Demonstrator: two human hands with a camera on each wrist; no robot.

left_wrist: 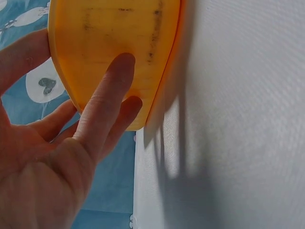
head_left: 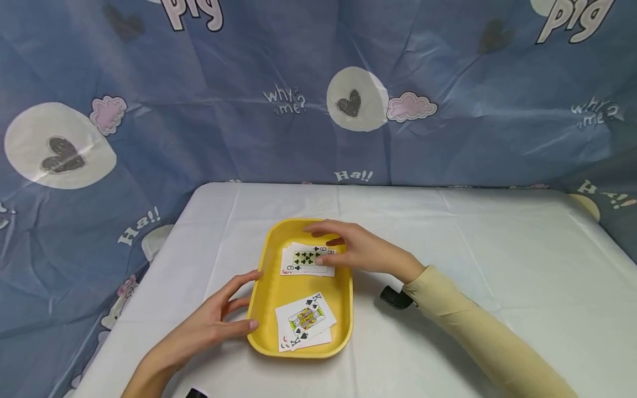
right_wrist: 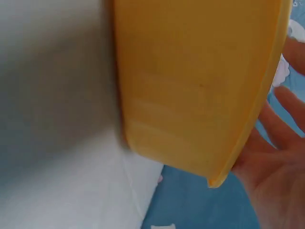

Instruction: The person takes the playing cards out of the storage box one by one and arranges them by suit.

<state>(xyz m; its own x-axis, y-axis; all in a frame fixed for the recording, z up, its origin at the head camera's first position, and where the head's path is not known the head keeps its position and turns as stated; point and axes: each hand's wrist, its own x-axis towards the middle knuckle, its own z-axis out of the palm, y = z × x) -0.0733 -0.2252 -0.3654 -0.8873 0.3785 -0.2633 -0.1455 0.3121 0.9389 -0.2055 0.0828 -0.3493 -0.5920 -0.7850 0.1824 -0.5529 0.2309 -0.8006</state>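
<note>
A yellow plastic tray [head_left: 262, 309] holds two groups of playing cards. In the far half lies a stack with a clubs card [head_left: 304, 258] on top, turned sideways. The near half has a king of spades [head_left: 306, 318] lying at a slant over other cards. My left hand [head_left: 219, 318] touches the tray's left side with spread fingers; the left wrist view shows fingertips [left_wrist: 123, 62] against the outer wall. Over the right rim reaches my right hand [head_left: 365, 249], thumb and fingers parted above the far stack, the thumb tip overlapping the clubs card.
Beneath the tray is a table with a white cover [head_left: 497, 254]. Behind it hangs a blue printed cloth [head_left: 239, 138]. A black wrist device [head_left: 396, 297] shows under the right sleeve [head_left: 468, 315], and another black piece [head_left: 196, 393] at the bottom edge near the left wrist.
</note>
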